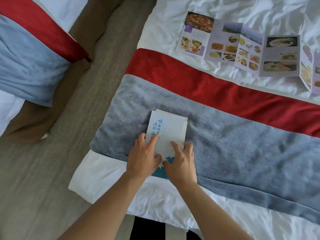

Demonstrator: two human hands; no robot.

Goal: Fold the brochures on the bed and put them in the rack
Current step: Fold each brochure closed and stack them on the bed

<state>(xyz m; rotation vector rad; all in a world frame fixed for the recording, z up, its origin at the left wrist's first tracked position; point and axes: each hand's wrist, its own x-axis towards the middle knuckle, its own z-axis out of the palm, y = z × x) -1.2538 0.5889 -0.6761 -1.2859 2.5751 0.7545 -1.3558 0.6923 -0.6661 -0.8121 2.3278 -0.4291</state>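
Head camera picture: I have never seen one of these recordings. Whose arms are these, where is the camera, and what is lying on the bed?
There is no machine here. A person wears a wide-angle camera on the head, so you look forward and down along their own bare arms.

The left hand and the right hand both rest on a folded brochure, white with blue characters, fingers spread to press it flat. It lies on a grey-blue bed runner with a red band.

Farther up, on the white sheet, an unfolded brochure with food photos lies spread out, not yet folded. A second bed is at the left. No rack is in view.
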